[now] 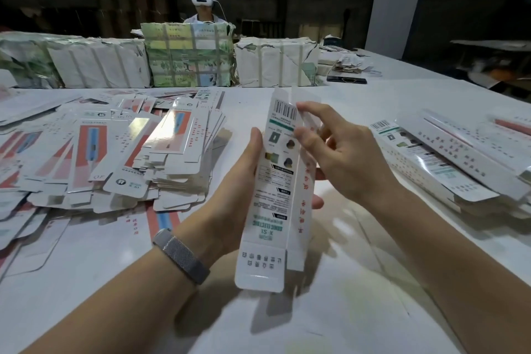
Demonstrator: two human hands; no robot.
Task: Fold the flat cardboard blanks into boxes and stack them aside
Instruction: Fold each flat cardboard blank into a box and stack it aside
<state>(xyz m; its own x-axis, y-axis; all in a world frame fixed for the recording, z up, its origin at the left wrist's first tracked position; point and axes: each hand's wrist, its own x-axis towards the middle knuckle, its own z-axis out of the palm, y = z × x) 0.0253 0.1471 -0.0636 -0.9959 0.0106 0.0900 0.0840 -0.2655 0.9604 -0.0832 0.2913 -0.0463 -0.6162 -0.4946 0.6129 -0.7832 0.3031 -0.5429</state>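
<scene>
Box half-formed, flaps still open.
Left hand (pixel 244 181) gripping the blank (pixel 280 181); right hand (pixel 342 158) pinching its edge; flat blanks (pixel 115 152) outnumbering the finished boxes (pixel 448 158).

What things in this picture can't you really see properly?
1. Left hand, head view: its palm and most fingers are behind the box.
2. Box's far end: blurred, so whether its flap is closed is unclear.
3. Small print on the box: too small to read.
4. Folded boxes at right: cut off by the frame edge.
5. Flat blanks at left: cut off likewise.
</scene>
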